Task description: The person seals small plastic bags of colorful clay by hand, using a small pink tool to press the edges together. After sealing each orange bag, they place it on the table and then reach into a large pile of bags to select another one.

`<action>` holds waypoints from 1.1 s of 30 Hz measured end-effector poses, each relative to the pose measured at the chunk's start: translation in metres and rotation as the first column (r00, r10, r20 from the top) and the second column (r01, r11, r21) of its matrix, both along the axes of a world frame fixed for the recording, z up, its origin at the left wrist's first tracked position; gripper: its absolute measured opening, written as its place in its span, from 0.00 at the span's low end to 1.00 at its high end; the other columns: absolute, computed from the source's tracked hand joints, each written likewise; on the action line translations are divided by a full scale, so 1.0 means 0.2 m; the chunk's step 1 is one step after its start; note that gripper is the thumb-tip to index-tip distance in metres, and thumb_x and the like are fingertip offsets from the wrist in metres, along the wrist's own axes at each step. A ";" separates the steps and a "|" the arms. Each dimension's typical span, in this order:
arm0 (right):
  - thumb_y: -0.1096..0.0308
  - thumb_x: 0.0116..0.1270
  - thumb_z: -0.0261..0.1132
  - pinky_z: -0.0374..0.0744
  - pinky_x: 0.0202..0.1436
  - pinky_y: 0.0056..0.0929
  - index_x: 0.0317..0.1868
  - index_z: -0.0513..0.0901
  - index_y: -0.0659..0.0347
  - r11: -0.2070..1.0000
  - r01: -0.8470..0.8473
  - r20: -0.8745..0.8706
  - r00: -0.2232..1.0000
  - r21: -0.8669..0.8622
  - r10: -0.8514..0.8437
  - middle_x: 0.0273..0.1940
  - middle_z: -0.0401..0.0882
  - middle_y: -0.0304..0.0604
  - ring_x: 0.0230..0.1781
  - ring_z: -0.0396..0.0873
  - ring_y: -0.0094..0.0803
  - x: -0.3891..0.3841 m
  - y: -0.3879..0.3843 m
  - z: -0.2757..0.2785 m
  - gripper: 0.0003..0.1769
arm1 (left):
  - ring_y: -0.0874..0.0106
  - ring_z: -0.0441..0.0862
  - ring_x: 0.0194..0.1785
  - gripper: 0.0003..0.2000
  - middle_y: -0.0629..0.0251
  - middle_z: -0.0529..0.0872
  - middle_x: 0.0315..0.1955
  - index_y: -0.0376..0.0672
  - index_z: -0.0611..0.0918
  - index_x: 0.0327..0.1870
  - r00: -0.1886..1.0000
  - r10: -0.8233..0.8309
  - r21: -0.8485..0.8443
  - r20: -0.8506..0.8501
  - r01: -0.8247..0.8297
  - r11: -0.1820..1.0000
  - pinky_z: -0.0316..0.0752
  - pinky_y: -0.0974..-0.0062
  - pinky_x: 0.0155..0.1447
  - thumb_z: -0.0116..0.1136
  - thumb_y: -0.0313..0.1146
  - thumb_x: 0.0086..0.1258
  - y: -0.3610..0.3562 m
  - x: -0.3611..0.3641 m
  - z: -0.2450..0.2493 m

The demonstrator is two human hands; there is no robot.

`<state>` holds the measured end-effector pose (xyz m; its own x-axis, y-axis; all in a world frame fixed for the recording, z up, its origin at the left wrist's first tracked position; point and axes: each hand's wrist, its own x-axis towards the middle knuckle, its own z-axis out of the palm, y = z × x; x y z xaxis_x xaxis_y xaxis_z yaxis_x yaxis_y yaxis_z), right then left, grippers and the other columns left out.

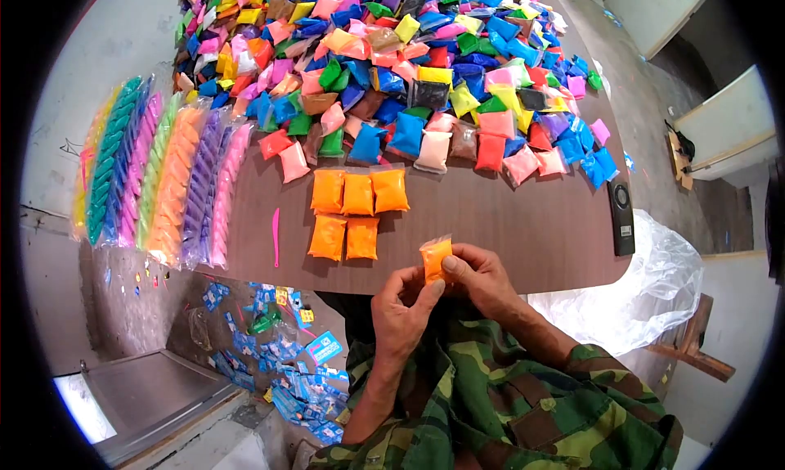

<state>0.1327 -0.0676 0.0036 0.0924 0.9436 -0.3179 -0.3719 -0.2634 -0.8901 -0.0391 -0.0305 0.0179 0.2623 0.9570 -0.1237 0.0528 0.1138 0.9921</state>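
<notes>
Both hands hold a small clear packet with orange filling just over the table's front edge. My left hand is closed, its thumb and fingers pinching the lower part. My right hand grips the packet's right side between thumb and fingers. Up and to the left, several matching orange packets lie flat in two rows, three in the back row and two in front. A thin pink plastic knife rests left of these rows.
A large heap of coloured packets covers the back of the brown table. Long bags of twisted coloured strands line the left edge. A black device sits at the right edge. Blue printed packaging litters the floor; clear plastic sheeting hangs at right.
</notes>
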 end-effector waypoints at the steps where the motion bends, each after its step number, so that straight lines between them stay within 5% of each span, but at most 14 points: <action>1: 0.57 0.86 0.67 0.87 0.55 0.26 0.65 0.86 0.67 1.000 0.012 -0.011 1.000 -0.001 -0.012 0.53 0.89 0.42 0.48 0.86 0.25 0.00 0.00 -0.01 0.21 | 0.81 0.85 0.36 0.11 0.67 0.91 0.36 0.34 0.87 0.51 1.000 -0.018 -0.002 -0.016 0.018 1.000 0.82 0.81 0.42 0.73 0.33 0.79 0.00 -0.01 -0.01; 9: 0.58 0.87 0.66 0.87 0.52 0.24 0.64 0.87 0.67 0.999 -0.028 0.004 1.000 0.027 0.027 0.51 0.89 0.42 0.46 0.86 0.23 0.01 0.00 0.01 0.20 | 0.78 0.88 0.43 0.13 0.63 0.92 0.43 0.33 0.87 0.53 0.990 -0.117 -0.146 -0.079 0.105 0.984 0.85 0.77 0.50 0.74 0.33 0.78 0.00 -0.06 -0.01; 15: 0.60 0.86 0.66 0.87 0.51 0.24 0.63 0.87 0.67 0.996 -0.068 0.074 0.995 0.063 0.063 0.49 0.89 0.41 0.45 0.86 0.23 -0.01 -0.01 0.00 0.19 | 0.77 0.88 0.40 0.14 0.63 0.91 0.38 0.34 0.88 0.50 0.999 0.046 -0.006 0.009 -0.045 0.999 0.84 0.78 0.46 0.73 0.38 0.80 0.03 0.01 0.06; 25: 0.62 0.85 0.68 0.87 0.53 0.27 0.62 0.88 0.67 0.985 -0.160 0.181 0.973 0.071 0.145 0.49 0.89 0.42 0.48 0.87 0.25 0.01 -0.01 0.04 0.18 | 0.81 0.85 0.41 0.13 0.66 0.90 0.37 0.34 0.87 0.49 1.000 -0.028 -0.051 -0.006 0.027 0.998 0.83 0.79 0.47 0.70 0.38 0.82 0.04 -0.04 0.02; 28: 0.62 0.84 0.69 0.87 0.57 0.30 0.64 0.87 0.67 0.967 -0.209 0.390 0.910 0.142 0.139 0.51 0.89 0.44 0.51 0.87 0.29 0.02 0.01 0.08 0.19 | 0.81 0.85 0.40 0.12 0.67 0.90 0.37 0.34 0.88 0.50 0.999 -0.006 -0.050 0.037 0.008 0.999 0.82 0.80 0.46 0.70 0.37 0.82 0.04 -0.03 0.06; 33: 0.63 0.82 0.70 0.88 0.60 0.34 0.66 0.86 0.67 0.962 -0.266 0.310 0.921 0.061 0.235 0.55 0.89 0.47 0.54 0.88 0.33 0.05 0.00 0.11 0.20 | 0.81 0.85 0.41 0.11 0.68 0.91 0.38 0.35 0.88 0.50 0.993 -0.083 0.014 -0.079 0.084 0.996 0.83 0.80 0.46 0.70 0.35 0.82 0.07 -0.08 0.02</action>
